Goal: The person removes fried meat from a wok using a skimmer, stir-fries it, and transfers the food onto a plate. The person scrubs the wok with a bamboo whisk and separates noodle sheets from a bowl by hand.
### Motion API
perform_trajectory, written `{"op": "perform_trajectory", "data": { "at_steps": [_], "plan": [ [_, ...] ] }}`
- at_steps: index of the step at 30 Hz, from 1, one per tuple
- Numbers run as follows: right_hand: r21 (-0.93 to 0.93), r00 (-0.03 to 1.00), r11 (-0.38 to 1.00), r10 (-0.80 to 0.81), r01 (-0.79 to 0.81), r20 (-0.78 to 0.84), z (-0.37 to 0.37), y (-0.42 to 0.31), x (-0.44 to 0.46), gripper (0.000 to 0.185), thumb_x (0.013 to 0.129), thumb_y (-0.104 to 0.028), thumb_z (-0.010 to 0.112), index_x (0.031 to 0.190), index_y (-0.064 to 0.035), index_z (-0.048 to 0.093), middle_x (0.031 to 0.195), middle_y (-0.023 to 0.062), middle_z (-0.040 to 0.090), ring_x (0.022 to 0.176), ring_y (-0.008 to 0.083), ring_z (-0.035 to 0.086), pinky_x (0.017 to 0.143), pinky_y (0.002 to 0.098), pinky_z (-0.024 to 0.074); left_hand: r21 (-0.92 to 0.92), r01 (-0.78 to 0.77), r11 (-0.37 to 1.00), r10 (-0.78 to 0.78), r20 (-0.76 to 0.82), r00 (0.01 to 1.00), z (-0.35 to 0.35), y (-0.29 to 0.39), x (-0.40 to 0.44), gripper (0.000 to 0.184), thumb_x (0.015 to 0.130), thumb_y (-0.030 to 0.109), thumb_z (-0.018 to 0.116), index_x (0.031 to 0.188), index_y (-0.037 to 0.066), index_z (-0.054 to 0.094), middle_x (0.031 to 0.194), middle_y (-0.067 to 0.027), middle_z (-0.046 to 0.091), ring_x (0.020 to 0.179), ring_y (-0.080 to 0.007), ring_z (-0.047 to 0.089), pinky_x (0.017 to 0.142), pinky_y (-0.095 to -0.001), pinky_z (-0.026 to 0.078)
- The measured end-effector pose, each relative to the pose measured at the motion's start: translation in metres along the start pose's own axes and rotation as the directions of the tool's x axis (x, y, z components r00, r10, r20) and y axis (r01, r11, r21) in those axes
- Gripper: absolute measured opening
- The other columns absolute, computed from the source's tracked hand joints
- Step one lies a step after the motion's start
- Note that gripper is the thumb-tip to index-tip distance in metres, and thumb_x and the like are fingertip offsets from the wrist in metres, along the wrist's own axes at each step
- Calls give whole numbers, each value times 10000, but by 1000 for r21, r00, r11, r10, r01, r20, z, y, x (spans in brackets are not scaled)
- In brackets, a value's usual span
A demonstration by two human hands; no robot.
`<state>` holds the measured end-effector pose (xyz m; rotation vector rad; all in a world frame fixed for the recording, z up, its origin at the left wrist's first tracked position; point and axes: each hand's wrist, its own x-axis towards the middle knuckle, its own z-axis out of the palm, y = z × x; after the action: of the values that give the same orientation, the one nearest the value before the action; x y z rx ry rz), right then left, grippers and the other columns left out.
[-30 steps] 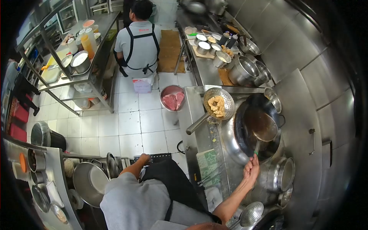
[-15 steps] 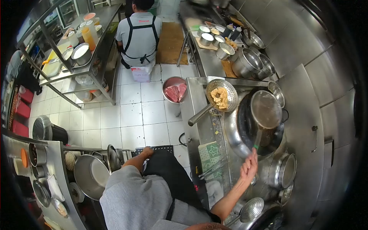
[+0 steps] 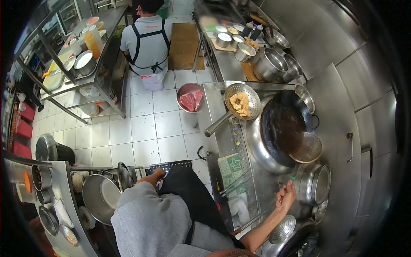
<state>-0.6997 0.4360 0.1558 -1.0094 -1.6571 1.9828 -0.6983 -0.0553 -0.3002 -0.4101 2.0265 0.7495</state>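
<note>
My right hand (image 3: 285, 198) is closed around the handle of a round fine-mesh skimmer (image 3: 307, 147), near a green band. The skimmer's mesh hangs over the near right rim of a black wok (image 3: 282, 122) with dark liquid inside. Left of the wok, a perforated strainer ladle (image 3: 251, 92) holds golden fried pieces (image 3: 239, 104), its handle pointing toward the counter's left edge. My left hand (image 3: 158, 172) is by my thigh, above a black perforated mat (image 3: 179, 164); its fingers are hard to make out.
Lidded metal pots (image 3: 320, 184) and another perforated ladle (image 3: 282, 229) stand on the near right. A bucket with raw meat (image 3: 191, 100) is on the floor. Another person (image 3: 147, 43) sits ahead with their back to me. A large pot (image 3: 100, 197) is at my left.
My right hand has drawn the skimmer back toward me, from above the wok's middle to its near rim. The view has shifted slightly. My left hand stays by my thigh.
</note>
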Motion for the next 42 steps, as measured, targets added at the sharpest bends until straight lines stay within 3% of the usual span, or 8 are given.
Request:
{"op": "perform_trajectory", "data": {
  "at_steps": [10,13,16,19,24,29,33,42],
  "plan": [
    [327,947,916,137,-233,292,47,17,-14,232,955,-115,484,1173,-41,520,755,3,475,424,27,322,267,172,234,791,-386,474,488,130,863,-26,22,10,149,789,193,607,807,110,729,836,-83,712,806,-223,695,711,-358,556],
    [427,913,854,126,-299,387,44,32,-7,275,978,-132,450,1237,-55,501,782,4,482,426,26,312,267,167,214,13,-36,999,38,-163,986,-15,30,14,122,753,181,640,810,123,732,833,-91,711,807,-242,696,733,-364,555],
    [500,903,805,99,-319,417,50,40,-5,298,988,-122,422,1271,-50,479,790,15,483,423,26,314,259,167,212,732,-389,559,436,139,889,-1,1,26,169,748,211,636,842,105,729,859,-120,707,828,-254,694,754,-367,550],
    [527,896,791,60,-312,441,52,43,-3,306,995,-124,407,1286,-50,466,796,19,482,420,26,311,251,167,210,717,-359,597,479,41,877,19,-30,43,215,731,231,652,883,99,727,883,-140,703,830,-280,691,767,-373,547],
    [471,947,871,-25,-136,321,47,25,-15,309,995,-136,423,1290,-55,464,789,17,485,411,24,296,250,166,211,199,-109,974,118,-36,992,3,-32,30,274,764,262,640,914,45,712,913,-153,696,835,-271,692,698,-360,565],
    [85,971,970,-233,228,59,30,-2,-7,329,974,-135,472,1295,-64,468,717,-5,471,403,27,318,275,202,283,375,-305,875,319,26,947,-17,-27,28,318,788,284,637,858,-21,697,856,-161,697,770,-237,699,661,-343,568],
    [-246,970,954,-209,175,-123,14,1,23,276,965,-134,470,1228,-57,493,681,-9,449,410,39,373,285,234,306,-82,-64,995,57,-89,994,-28,1,11,299,806,277,639,826,-14,701,845,-140,701,672,-217,694,621,-324,570],
    [302,956,932,115,-198,271,19,25,99,156,945,-211,564,1045,-93,581,654,-27,470,369,36,270,268,205,203,-187,-62,980,56,-36,998,-18,11,-9,235,792,213,654,813,-20,681,837,-145,690,689,-252,691,567,-380,565]
  ]
}}
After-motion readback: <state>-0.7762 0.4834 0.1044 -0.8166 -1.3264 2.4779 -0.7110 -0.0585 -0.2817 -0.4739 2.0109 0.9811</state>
